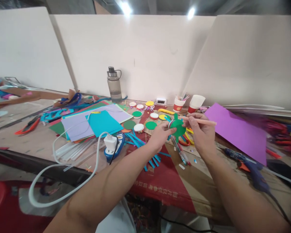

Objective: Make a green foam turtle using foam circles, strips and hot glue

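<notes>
My left hand [160,136] holds a round green paper piece [178,129] with small green tabs, its thumb on the left edge. A white rim shows at that edge, by my fingers. In my right hand [202,132] is a pale pink stick-like tool [203,121], pinched between thumb and fingers, with its tip close to the top of the green piece. Beneath the piece lie pens [181,153] and yellow-handled scissors [189,137]. Thin blue paper strips [154,160] are spread on the table below my left hand.
Stacked coloured sheets [106,123] and a white plug adapter [111,144] are at the left. A bottle [114,85], paper cups [178,105] and round lids [138,128] stand farther back. A purple sheet [240,132] and a glue gun [257,176] lie right.
</notes>
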Tool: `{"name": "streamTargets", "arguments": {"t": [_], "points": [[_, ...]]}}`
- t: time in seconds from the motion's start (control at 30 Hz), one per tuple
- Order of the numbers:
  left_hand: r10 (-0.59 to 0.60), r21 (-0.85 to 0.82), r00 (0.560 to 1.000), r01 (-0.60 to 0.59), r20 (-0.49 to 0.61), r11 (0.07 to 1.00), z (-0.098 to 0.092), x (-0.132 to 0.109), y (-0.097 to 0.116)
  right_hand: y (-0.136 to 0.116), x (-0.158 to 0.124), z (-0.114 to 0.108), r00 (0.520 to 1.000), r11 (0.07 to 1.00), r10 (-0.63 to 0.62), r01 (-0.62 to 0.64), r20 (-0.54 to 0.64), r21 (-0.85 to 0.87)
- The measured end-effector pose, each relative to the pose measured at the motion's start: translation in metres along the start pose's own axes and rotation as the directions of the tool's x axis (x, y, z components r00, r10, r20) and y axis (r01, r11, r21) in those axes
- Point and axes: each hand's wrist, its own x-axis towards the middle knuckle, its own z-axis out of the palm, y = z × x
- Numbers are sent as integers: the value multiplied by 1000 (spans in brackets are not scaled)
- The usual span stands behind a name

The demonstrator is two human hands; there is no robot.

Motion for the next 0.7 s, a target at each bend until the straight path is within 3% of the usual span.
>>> {"name": "streamTargets", "arguments": {"t": [0.3, 0.7], "points": [[-66, -7, 993, 66, -98, 998, 3, -3, 3, 0, -5, 1, 999, 999, -37, 36, -22, -20], [-80, 47, 993, 84, -81, 995, 4, -4, 4, 1, -7, 3, 998, 999, -44, 44, -38, 6]]}}
